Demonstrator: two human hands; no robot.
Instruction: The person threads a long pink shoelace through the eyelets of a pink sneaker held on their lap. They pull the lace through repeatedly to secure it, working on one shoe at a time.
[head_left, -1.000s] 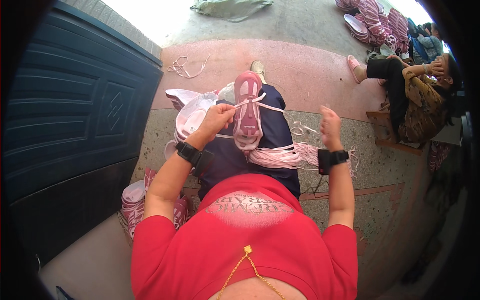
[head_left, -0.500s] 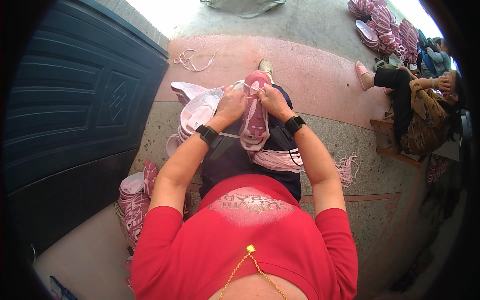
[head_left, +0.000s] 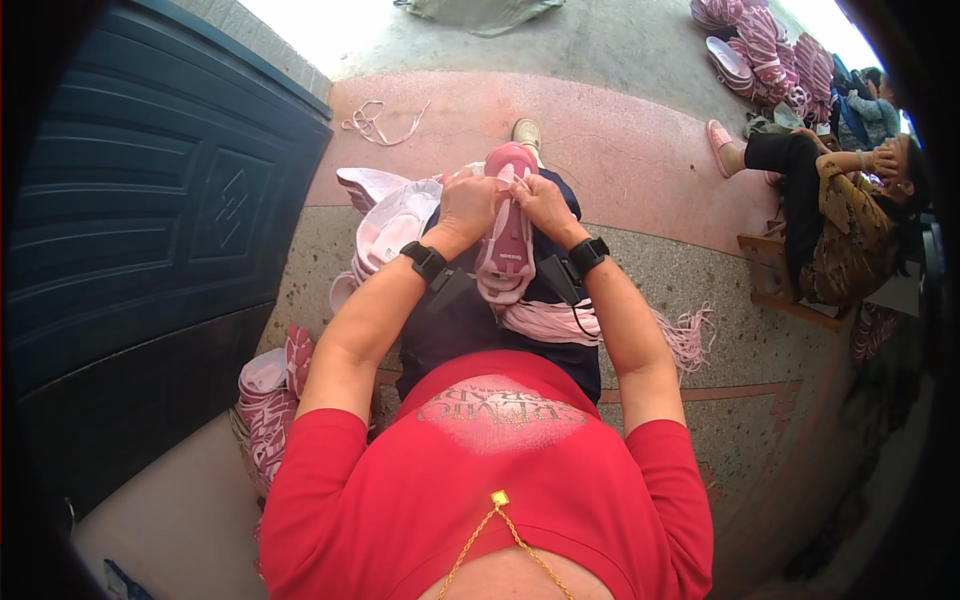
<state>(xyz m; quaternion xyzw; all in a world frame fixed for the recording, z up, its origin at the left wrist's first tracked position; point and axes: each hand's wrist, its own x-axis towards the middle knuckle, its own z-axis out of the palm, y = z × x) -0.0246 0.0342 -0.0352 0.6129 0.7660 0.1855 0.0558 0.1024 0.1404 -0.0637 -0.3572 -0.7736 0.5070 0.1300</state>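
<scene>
A pink and mauve shoe upper [head_left: 508, 245] lies lengthwise across my lap, its heel end toward me. My left hand [head_left: 468, 208] is closed at its left edge, and my right hand [head_left: 546, 207] is pinched at the right. Between them a pale shoelace [head_left: 508, 183] shows at the upper's far part, with its ends hidden in my fingers. A bundle of pale pink laces [head_left: 550, 321] rests across my thigh, just below the upper. Left of my left hand sits a stack of white-lined shoe uppers [head_left: 393, 228].
A dark blue panelled door [head_left: 170, 190] stands at the left. More pink uppers [head_left: 265, 400] are piled beside it. One loose lace [head_left: 370, 123] lies on the floor ahead. A seated person [head_left: 845, 220] is at the right, with heaped uppers [head_left: 765, 55] beyond.
The shoelace was raised in a loop between my hands; now it lies lower and tighter over the upper. My hands have moved slightly closer together.
</scene>
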